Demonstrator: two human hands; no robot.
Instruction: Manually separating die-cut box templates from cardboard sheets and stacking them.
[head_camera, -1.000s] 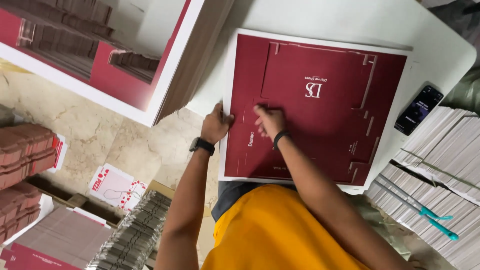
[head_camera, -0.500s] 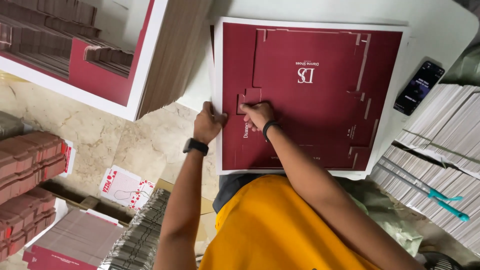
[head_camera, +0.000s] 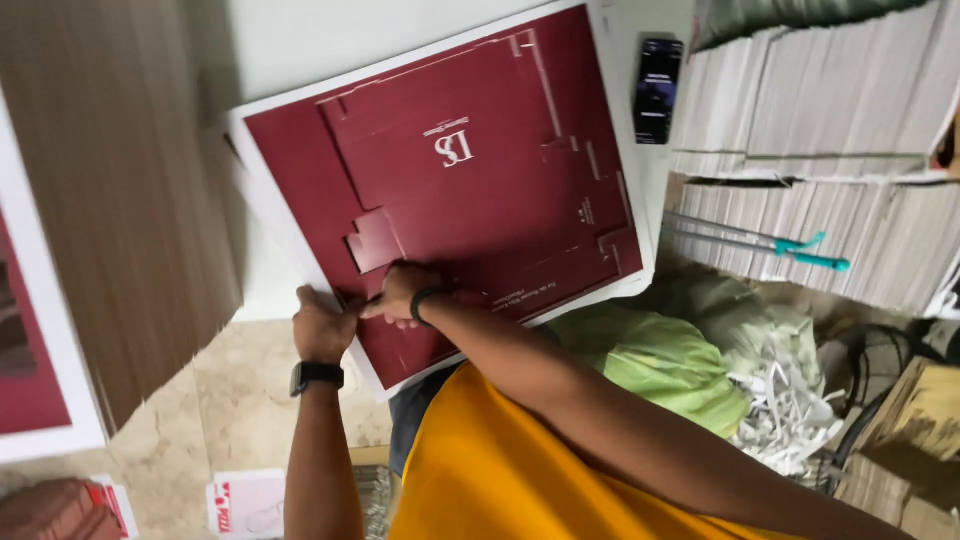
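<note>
Clearly the work on the large maroon die-cut cardboard sheet with a white border (head_camera: 480, 190) is at an early stage: the sheet lies flat and nearly whole across the white table (head_camera: 330, 40) in the upper middle of the frame, its box outline scored but not separated. Only near the lower left edge, by a small stepped tab, does the margin look to be coming away; the other edges show no stripping that I can make out.

The left hand (head_camera: 322, 325), with a black watch at the wrist, is clenched on the sheet's white edge at the lower left. The right hand (head_camera: 402, 292), wearing a dark wristband, presses down on the maroon face just beside it, fingers curled at the same spot; whether it pinches anything I cannot tell.

A black phone (head_camera: 658, 90) rests at the table's upper right. Right of it stand tall stacks of pale flat sheets (head_camera: 820, 120). Below them a light green bag (head_camera: 660, 365) sits against a heap of white paper trimmings (head_camera: 780, 420); what the bag holds is hidden.
</note>
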